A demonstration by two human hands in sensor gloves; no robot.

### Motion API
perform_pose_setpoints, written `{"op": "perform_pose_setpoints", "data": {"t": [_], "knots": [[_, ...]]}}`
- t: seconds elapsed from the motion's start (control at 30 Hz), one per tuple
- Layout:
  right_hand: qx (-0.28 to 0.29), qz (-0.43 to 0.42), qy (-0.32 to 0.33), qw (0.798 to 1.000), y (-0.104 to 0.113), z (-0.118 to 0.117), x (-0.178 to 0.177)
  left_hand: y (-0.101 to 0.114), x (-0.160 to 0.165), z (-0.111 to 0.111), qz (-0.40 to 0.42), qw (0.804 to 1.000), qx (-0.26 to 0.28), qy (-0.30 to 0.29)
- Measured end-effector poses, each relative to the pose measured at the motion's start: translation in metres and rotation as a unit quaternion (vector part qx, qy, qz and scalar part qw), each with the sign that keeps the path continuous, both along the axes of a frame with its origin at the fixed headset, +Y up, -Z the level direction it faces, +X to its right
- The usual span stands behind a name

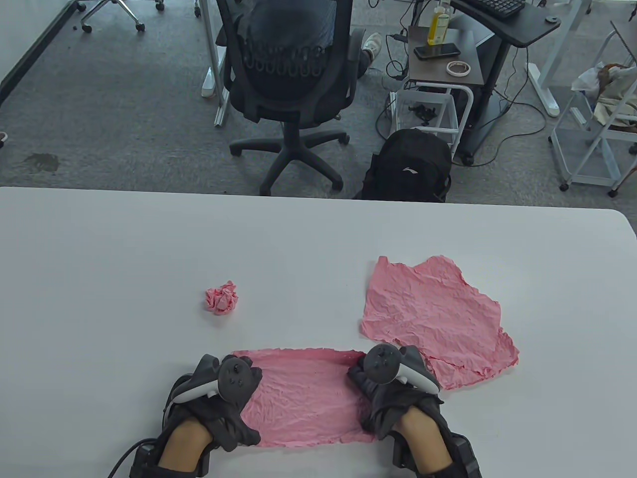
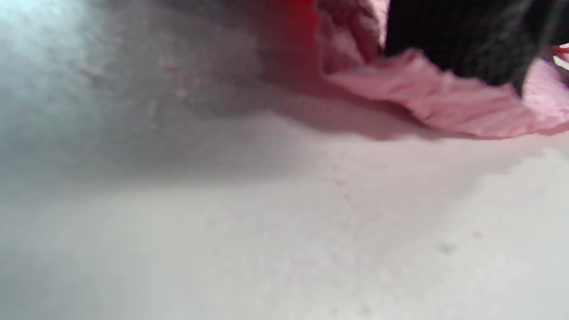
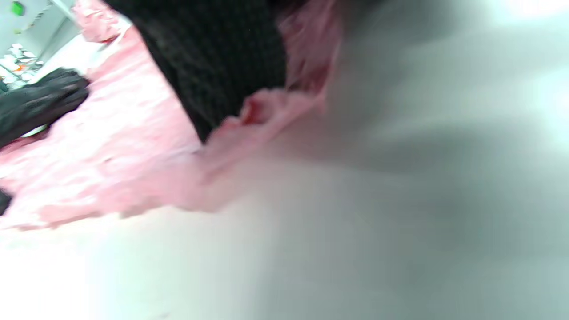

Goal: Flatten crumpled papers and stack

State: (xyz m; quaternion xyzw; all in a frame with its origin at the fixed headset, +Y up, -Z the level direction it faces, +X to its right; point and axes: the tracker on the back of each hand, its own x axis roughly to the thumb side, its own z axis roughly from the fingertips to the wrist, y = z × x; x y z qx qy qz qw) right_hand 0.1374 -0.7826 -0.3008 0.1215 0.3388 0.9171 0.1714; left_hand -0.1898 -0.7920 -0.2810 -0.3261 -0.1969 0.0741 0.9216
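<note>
Three pink papers on the white table (image 1: 124,259): one sheet (image 1: 303,396) being worked between the hands, a flattened stack (image 1: 438,318) just beyond and outboard of the right hand, and one crumpled ball (image 1: 222,298) ahead of the left hand, well apart from it.

Left hand (image 1: 224,403) sits on the sheet's left edge, right hand (image 1: 383,393) on its right edge. In the table view the trackers hide most of the fingers. The wrist views are blurred: each shows a dark gloved finger down on a lifted, ruffled paper edge, but whether fingers press flat or pinch the edge — cannot tell for either hand.

Step in hand, as judged: flattening the current sheet by spreading it sideways between the two hands. It already lies mostly open, still creased all over, far edge slightly curled. The stack looks like two sheets, slightly offset, the lower one poking out at the near edge, so the task seems a bit past halfway.

Next move likely calls for smoothing the remaining wrinkles outward, then lifting the sheet by an edge and laying it on the stack by the right hand, edges roughly aligned. Thin paper, so gentle pull or it tears. After that the ball needs uncrumpling.
</note>
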Motion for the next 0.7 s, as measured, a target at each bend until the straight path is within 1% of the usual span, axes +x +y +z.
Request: {"op": "perform_pose_setpoints", "data": {"t": [0.07, 0.13, 0.2, 0.23, 0.27, 0.3, 0.33, 0.37, 0.4, 0.43, 0.47, 0.5, 0.53, 0.6, 0.63, 0.7], "knots": [[0.013, 0.006, 0.002, 1.000, 0.004, 0.001, 0.000, 0.001, 0.000, 0.000, -0.001, 1.000, 0.000, 0.000], [0.055, -0.013, 0.019, 0.998, 0.012, 0.004, -0.008, 0.000, 0.000, 0.000, -0.001, 1.000, 0.001, 0.000], [0.104, -0.064, 0.061, 0.991, 0.018, 0.008, -0.027, 0.000, 0.000, -0.001, 0.000, 1.000, 0.001, -0.002], [0.136, -0.092, 0.080, 0.983, 0.018, 0.013, -0.042, 0.000, 0.000, -0.001, 0.002, 1.000, -0.001, 0.000], [0.152, -0.105, 0.100, 0.978, 0.017, 0.016, -0.054, 0.000, 0.000, -0.001, 0.002, 1.000, -0.002, -0.001], [0.156, -0.111, 0.145, 0.971, 0.012, 0.022, -0.071, 0.001, 0.001, -0.001, 0.001, 1.000, -0.001, -0.001], [0.141, -0.091, 0.190, 0.967, 0.007, 0.028, -0.085, 0.001, 0.001, -0.001, 0.000, 1.000, 0.000, -0.002], [0.125, -0.075, 0.214, 0.966, 0.003, 0.031, -0.092, 0.000, 0.000, -0.001, 0.000, 1.000, 0.001, -0.002], [0.085, -0.060, 0.245, 0.964, -0.005, 0.033, -0.099, 0.000, 0.000, -0.001, 0.004, 1.000, -0.002, 0.000], [0.063, -0.039, 0.244, 0.967, -0.009, 0.034, -0.098, 0.000, -0.001, -0.001, 0.005, 1.000, -0.003, 0.001], [0.055, -0.040, 0.238, 0.969, -0.006, 0.031, -0.094, 0.000, -0.001, -0.001, 0.004, 1.000, -0.003, 0.001], [0.066, -0.049, 0.220, 0.972, -0.006, 0.029, -0.090, 0.000, 0.000, -0.001, 0.002, 1.000, -0.001, 0.000], [0.061, -0.042, 0.186, 0.980, -0.006, 0.025, -0.081, 0.000, 0.000, -0.001, 0.000, 1.000, -0.001, 0.001], [0.029, -0.042, 0.141, 0.989, -0.006, 0.018, -0.063, 0.000, -0.001, -0.001, 0.003, 1.000, -0.003, 0.001], [0.025, -0.049, 0.123, 0.991, -0.006, 0.015, -0.055, 0.000, 0.000, -0.001, 0.003, 1.000, -0.004, 0.002], [0.013, -0.036, 0.085, 0.996, -0.004, 0.009, -0.039, 0.000, 0.000, -0.001, 0.002, 1.000, -0.002, 0.001]]}}
